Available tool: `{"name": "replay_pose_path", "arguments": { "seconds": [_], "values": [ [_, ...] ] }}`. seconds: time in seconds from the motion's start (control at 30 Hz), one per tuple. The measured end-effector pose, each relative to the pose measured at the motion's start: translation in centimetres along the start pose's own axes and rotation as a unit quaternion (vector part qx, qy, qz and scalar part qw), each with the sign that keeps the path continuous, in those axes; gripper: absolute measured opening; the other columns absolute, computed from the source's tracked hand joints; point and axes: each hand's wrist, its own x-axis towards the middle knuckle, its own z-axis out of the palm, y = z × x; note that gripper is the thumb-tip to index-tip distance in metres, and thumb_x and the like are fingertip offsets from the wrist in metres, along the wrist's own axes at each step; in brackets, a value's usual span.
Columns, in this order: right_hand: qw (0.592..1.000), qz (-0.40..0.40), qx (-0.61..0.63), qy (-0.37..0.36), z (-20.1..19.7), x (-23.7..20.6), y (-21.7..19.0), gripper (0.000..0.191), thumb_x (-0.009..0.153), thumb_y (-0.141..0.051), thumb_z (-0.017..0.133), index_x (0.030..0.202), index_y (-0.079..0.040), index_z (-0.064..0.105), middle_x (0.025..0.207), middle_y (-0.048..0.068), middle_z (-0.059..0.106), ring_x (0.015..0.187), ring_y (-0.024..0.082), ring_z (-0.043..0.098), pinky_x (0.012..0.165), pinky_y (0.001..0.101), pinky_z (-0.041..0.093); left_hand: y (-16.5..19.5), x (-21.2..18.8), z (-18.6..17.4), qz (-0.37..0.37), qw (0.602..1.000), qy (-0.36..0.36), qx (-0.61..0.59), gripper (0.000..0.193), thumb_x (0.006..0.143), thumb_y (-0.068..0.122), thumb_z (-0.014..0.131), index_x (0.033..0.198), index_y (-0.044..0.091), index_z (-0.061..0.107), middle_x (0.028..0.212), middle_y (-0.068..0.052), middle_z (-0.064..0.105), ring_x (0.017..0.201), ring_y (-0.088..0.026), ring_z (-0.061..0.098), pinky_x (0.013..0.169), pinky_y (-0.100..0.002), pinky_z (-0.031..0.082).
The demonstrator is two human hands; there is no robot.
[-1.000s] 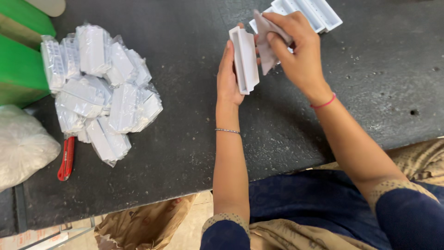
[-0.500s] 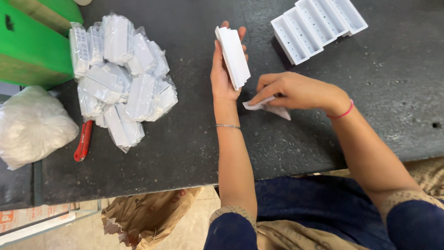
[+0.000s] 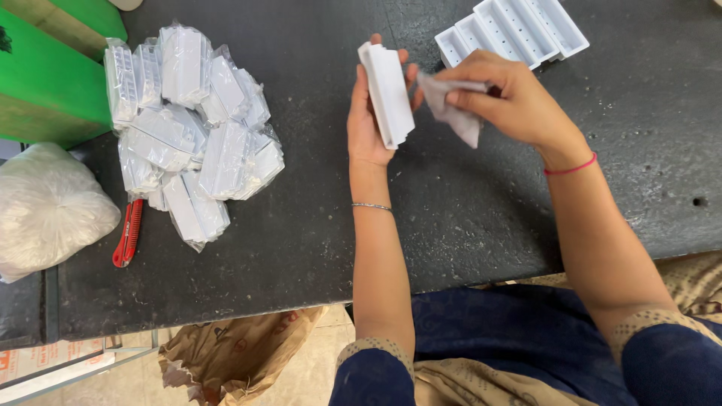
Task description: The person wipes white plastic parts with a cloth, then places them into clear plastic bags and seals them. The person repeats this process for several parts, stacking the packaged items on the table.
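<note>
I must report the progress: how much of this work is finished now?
Done: a pile of bagged white parts lies at left. In hand: the left hand holds one bare white plastic part, the right hand a small crumpled wrapper. Left: several bare white parts lie at top.

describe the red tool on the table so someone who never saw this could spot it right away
Start at the dark table and find the heap of bagged white parts on its left side. At the heap's lower left edge lies the red-handled tool, slim, beside a white plastic sack. It is the only red thing there.
</note>
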Motion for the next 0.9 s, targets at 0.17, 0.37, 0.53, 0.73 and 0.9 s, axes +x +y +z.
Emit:
{"name": "replay_pose_path", "arguments": {
  "seconds": [0.17,0.37,0.53,0.73,0.9],
  "values": [
    [0.979,0.009,0.192,0.066,0.2,0.6,1.0,0.035,0.107,-0.008,0.065,0.141,-0.004,0.062,0.124,0.003,0.068,0.11,0.01,0.064,0.093,0.0247,0.055,-1.7,0.5,0.1,-0.041,0.994,0.097,0.015,0.057,0.11,0.048,0.051,0.154,0.012,0.046,0.13,-0.009,0.062,0.114,-0.026,0.068,0.086,-0.042,0.06],
    [0.879,0.112,0.459,0.058,-0.2,0.8,2.8,0.041,0.104,-0.003,0.061,0.145,-0.005,0.056,0.123,0.006,0.069,0.106,0.015,0.069,0.082,0.0262,0.059,-2.6,0.7,-1.7,-0.047,0.995,0.088,0.013,0.045,0.108,0.04,0.052,0.143,0.012,0.051,0.131,-0.016,0.068,0.104,-0.022,0.068,0.089,-0.039,0.059],
    [0.841,0.113,0.529,0.011,-0.2,0.9,4.9,0.036,0.107,-0.003,0.063,0.143,-0.003,0.058,0.121,0.011,0.067,0.1,0.017,0.07,0.081,0.0241,0.058,-3.4,1.6,-3.3,-0.021,0.991,0.134,0.013,0.038,0.102,0.031,0.065,0.133,0.008,0.063,0.119,-0.009,0.069,0.102,-0.019,0.069,0.089,-0.037,0.06],
    [0.801,0.138,0.581,0.029,0.0,1.2,4.9,0.04,0.104,-0.016,0.064,0.138,0.003,0.056,0.123,0.014,0.068,0.109,0.022,0.071,0.095,0.0295,0.061,-3.6,2.0,-3.7,0.001,0.987,0.155,-0.042,0.031,0.097,0.028,0.074,0.119,0.008,0.069,0.103,-0.007,0.068,0.09,-0.018,0.065,0.074,-0.036,0.059],
    [0.813,0.097,0.574,0.017,-0.1,1.0,3.1,0.05,0.103,-0.022,0.067,0.141,0.007,0.054,0.129,0.014,0.067,0.12,0.023,0.07,0.107,0.0343,0.058,-3.0,1.4,-1.8,0.037,0.984,0.169,0.03,0.036,0.095,0.032,0.073,0.123,0.012,0.06,0.106,-0.007,0.062,0.095,-0.019,0.065,0.079,-0.042,0.062]
  ]
}}
